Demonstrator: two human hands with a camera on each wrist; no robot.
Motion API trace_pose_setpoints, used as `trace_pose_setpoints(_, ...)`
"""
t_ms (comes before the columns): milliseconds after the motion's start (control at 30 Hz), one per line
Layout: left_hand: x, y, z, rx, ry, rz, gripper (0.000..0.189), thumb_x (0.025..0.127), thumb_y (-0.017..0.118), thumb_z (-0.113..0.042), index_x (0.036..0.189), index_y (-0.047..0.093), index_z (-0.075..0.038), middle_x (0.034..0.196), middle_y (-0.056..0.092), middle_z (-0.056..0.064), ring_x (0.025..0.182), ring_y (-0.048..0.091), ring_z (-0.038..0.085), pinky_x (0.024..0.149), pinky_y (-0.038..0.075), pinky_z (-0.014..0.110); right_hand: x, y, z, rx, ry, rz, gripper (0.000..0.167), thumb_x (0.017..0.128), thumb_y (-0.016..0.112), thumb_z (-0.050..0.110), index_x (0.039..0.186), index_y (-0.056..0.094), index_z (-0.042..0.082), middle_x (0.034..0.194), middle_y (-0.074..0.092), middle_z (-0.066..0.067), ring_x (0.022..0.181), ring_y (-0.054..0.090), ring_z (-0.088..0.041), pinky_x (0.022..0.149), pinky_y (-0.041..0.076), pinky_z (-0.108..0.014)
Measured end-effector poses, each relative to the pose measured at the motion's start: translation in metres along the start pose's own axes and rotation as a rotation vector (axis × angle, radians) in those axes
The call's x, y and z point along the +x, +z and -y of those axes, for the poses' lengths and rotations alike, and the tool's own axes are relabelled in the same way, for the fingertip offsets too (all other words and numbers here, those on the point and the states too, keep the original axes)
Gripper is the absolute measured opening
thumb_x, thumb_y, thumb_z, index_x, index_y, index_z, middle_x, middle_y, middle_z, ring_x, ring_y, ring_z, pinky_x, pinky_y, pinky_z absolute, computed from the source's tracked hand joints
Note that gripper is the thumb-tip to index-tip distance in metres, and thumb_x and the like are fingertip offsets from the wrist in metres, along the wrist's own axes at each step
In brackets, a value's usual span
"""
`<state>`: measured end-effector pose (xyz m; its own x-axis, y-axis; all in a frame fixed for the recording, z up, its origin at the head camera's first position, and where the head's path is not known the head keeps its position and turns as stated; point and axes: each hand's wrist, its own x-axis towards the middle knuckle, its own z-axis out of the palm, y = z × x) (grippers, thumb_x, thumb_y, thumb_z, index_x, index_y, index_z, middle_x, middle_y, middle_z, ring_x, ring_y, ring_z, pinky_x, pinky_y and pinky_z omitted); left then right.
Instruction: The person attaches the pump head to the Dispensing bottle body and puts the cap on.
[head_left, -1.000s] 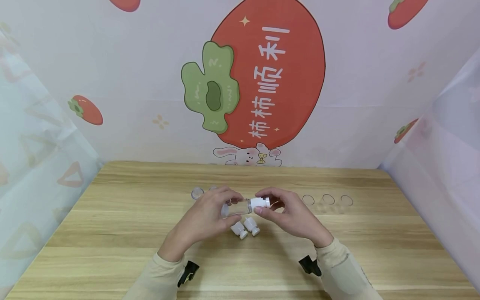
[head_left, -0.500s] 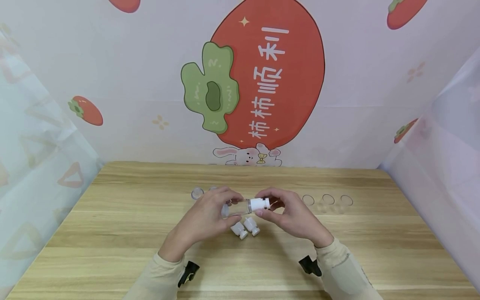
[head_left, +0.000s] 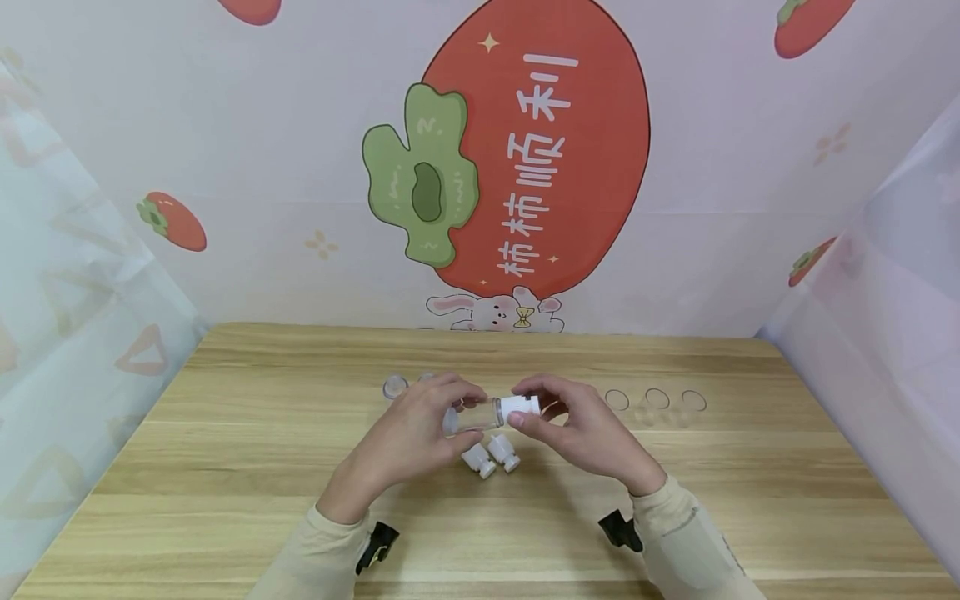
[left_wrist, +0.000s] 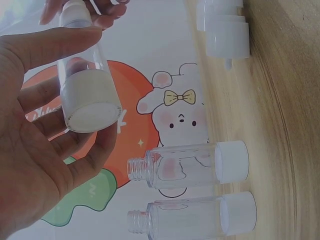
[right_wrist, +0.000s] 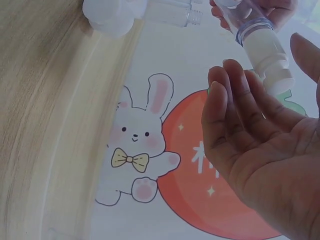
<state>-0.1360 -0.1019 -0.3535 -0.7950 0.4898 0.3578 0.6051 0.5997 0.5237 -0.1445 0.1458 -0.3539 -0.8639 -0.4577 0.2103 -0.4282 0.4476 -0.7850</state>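
Note:
My left hand [head_left: 420,425] grips a clear pump bottle [head_left: 476,414] by its body, its white base [left_wrist: 92,102] facing the left wrist camera. The bottle is tilted nearly level above the table, its neck to the right. A white pump head [head_left: 519,407] sits at the neck. Around that pump head is my right hand [head_left: 581,425], thumb in front and fingers behind. In the right wrist view its fingers [right_wrist: 240,95] are loosely extended, with gaps between them, the thumb and the pump head. Two loose white pump heads [head_left: 504,452] lie on the table below.
Two more clear bottles [left_wrist: 185,165] with white bases stand behind my left hand, partly hidden by it in the head view. Three clear pieces with thin round rims [head_left: 657,399] stand to the right on the wooden table [head_left: 225,467]. A printed cloth backdrop rises behind.
My right thumb has shifted slightly over the pump head, which has turned a little. The left hand and bottle have stayed in place.

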Motion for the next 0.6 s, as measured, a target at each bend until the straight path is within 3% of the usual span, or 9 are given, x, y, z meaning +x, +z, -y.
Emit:
trace_pose_setpoints(300, -0.0001, -0.0009, 0.0000, -0.009, 0.001, 0.006, 0.035, 0.081, 0.086, -0.017, 0.113, 0.073, -0.011, 0.102, 0.068, -0.003, 0.094, 0.062, 0.015, 0.082, 0.053, 0.035, -0.0006, -0.0005, -0.0011, 0.020, -0.057, 0.009, 0.034, 0.090, 0.079, 0.022, 0.120, 0.067, 0.011, 0.099, 0.068, 0.006, 0.087, 0.066, -0.018, 0.081, 0.057, -0.034)
trace_pose_setpoints(600, -0.0001, -0.0005, 0.0002, -0.008, 0.008, 0.001, 0.036, 0.080, 0.087, -0.016, 0.113, 0.073, -0.011, 0.102, 0.068, -0.001, 0.094, 0.062, 0.016, 0.082, 0.053, 0.035, 0.0003, 0.0002, -0.0008, 0.028, -0.053, 0.008, 0.020, 0.093, 0.077, 0.023, 0.110, 0.071, 0.015, 0.096, 0.069, 0.007, 0.083, 0.065, -0.017, 0.080, 0.056, -0.033)
